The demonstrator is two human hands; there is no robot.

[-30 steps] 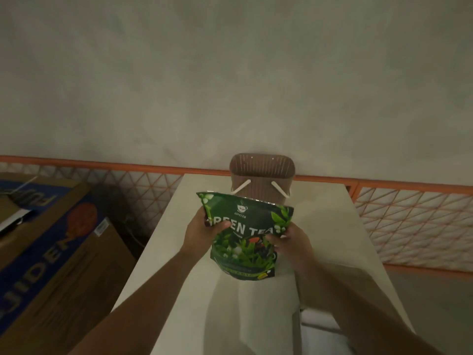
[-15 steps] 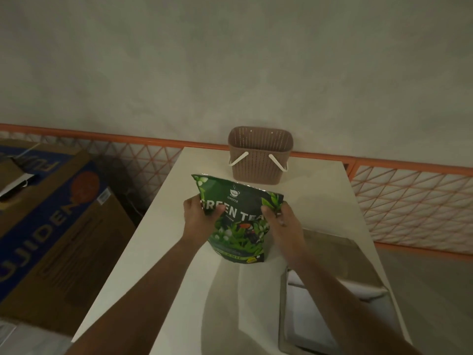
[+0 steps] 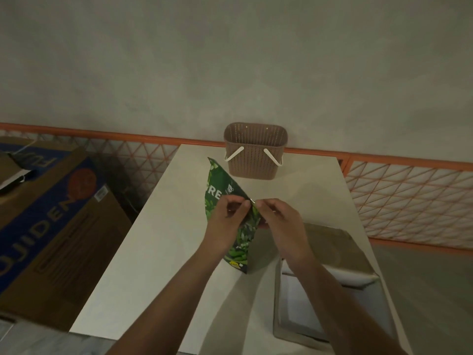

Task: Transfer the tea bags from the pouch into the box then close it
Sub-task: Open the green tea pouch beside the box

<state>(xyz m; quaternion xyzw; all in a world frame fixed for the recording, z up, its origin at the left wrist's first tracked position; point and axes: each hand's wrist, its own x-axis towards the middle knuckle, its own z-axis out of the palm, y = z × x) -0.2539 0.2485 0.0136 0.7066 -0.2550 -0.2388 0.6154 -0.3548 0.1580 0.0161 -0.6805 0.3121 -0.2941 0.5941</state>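
My left hand [image 3: 227, 216] and right hand [image 3: 277, 221]: fingertips pinch pouch [image 3: 220, 193] top edge, one hand each side of mouth, tips nearly touching. Pouch held above table [image 3: 158, 239], turned edge-on; long axis runs from far-left top corner down to near bottom corner below wrists. Box [image 3: 330, 290] lies open, near-right of right hand, closer to that hand. Judgement: mouth needs pulling apart next. Both forearms extended forward, converging.

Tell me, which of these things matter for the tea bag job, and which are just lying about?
In use: green tea pouch, pinched by left hand and right hand; open box on the table.

Lying about: brown basket, big cardboard carton beside the table.
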